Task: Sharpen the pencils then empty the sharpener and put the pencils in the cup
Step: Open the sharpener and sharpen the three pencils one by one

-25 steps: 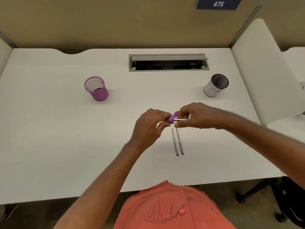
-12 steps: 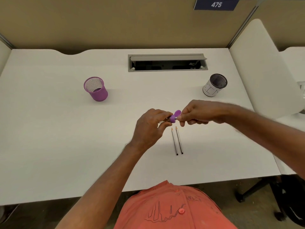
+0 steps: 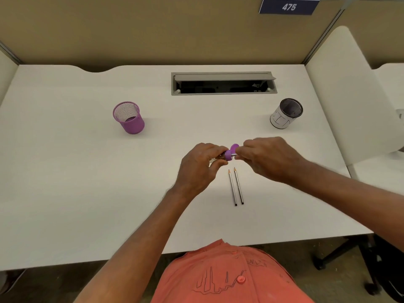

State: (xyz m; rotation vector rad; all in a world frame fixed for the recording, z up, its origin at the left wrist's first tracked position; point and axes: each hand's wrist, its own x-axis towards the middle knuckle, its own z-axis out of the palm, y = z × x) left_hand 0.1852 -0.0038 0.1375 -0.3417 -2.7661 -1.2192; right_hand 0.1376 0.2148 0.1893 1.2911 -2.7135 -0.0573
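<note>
Sharpening underway: left hand pinches small purple plastic sharpener above white tabletop; right hand grips the thin pencil entering it. Light, brittle tip: hold near the sharpener.

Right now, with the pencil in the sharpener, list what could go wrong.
1. The small purple sharpener has its lid flipped open; shavings could spill onto the white desk.
2. The left hand works just above the two sharpened grey pencils; a brush could roll them.
3. Hard twisting by the right hand could snap the tip.
</note>
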